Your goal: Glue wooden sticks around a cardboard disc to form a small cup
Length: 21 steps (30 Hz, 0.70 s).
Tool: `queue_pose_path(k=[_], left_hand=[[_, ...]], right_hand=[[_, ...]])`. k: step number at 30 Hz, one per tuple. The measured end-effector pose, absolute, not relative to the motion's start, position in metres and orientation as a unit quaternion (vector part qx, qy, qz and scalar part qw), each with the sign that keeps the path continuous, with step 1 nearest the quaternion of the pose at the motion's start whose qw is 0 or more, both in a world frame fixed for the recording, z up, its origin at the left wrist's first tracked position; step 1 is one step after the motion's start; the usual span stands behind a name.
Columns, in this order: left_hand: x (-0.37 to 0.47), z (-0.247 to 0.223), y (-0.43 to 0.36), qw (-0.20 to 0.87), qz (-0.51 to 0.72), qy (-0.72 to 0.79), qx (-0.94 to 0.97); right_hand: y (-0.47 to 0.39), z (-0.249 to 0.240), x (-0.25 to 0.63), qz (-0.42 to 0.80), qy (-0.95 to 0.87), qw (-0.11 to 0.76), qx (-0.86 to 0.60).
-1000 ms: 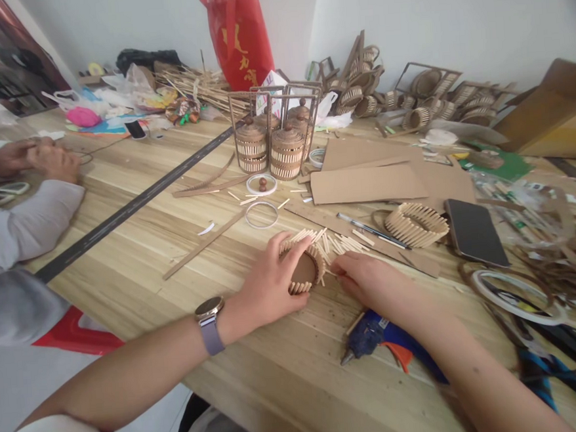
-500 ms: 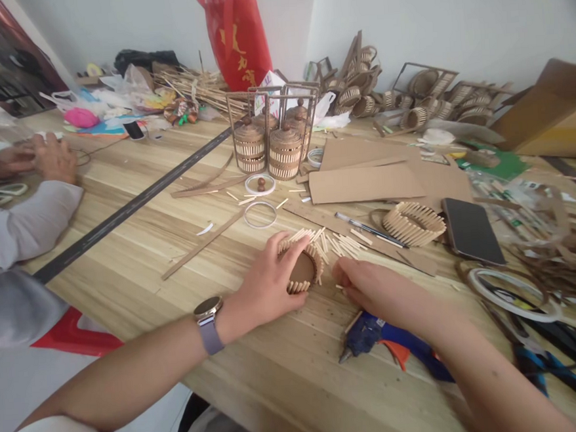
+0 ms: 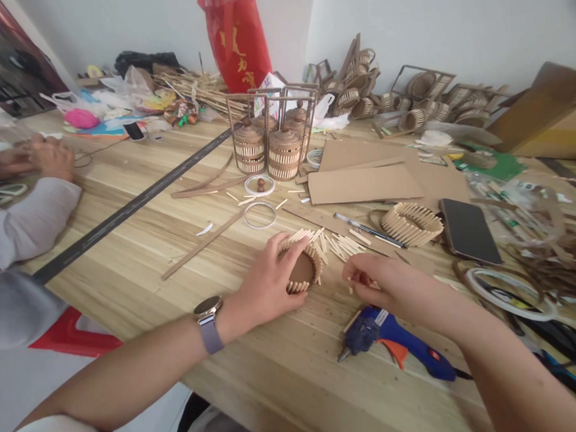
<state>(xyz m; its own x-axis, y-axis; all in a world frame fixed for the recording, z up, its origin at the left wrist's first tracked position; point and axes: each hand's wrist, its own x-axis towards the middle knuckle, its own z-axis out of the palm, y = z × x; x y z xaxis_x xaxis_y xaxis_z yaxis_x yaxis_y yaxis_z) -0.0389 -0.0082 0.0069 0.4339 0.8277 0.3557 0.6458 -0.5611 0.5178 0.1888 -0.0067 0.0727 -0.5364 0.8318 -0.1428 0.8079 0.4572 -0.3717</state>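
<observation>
My left hand [image 3: 260,285] is wrapped round a small round basket [image 3: 302,271] of short wooden sticks with a brown base, holding it on the table. To its right, my right hand [image 3: 378,279] is closed in a pinch on a short wooden stick [image 3: 351,290], of which only the tip shows. Loose wooden sticks [image 3: 346,245] lie in a pile just beyond both hands. Below my right hand a blue glue gun [image 3: 400,337] with an orange trigger rests on its side, its nozzle pointing left.
A ring of slanted sticks [image 3: 411,224] and a dark phone [image 3: 470,231] lie right of the pile. Behind stand lidded stick jars [image 3: 284,154] in a frame and cardboard sheets [image 3: 365,184]. White tape rolls [image 3: 513,292] are at right. Another person's hands [image 3: 52,157] work at left.
My right hand has drawn a little to the right, away from the basket, and more of the glue gun's handle shows. My left hand and the basket have stayed in place.
</observation>
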Motion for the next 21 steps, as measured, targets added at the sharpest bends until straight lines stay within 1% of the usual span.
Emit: queue_pose_path(k=[4,8,11,21], left_hand=[[-0.039,0.007,-0.008,0.148,0.283,0.431,0.844],[-0.039,0.006,-0.008,0.155,0.281,0.408,0.855],[-0.039,0.007,-0.008,0.168,0.289,0.393,0.857],[-0.039,0.005,-0.007,0.181,0.297,0.381,0.857]], right_hand=[[-0.014,0.082,0.184,0.240,-0.855,0.116,-0.444],[-0.016,0.075,0.171,0.182,-0.901,0.175,-0.353],[-0.015,0.065,0.165,0.147,-0.912,0.187,-0.334],[-0.012,0.053,0.160,0.136,-0.916,0.177,-0.333]])
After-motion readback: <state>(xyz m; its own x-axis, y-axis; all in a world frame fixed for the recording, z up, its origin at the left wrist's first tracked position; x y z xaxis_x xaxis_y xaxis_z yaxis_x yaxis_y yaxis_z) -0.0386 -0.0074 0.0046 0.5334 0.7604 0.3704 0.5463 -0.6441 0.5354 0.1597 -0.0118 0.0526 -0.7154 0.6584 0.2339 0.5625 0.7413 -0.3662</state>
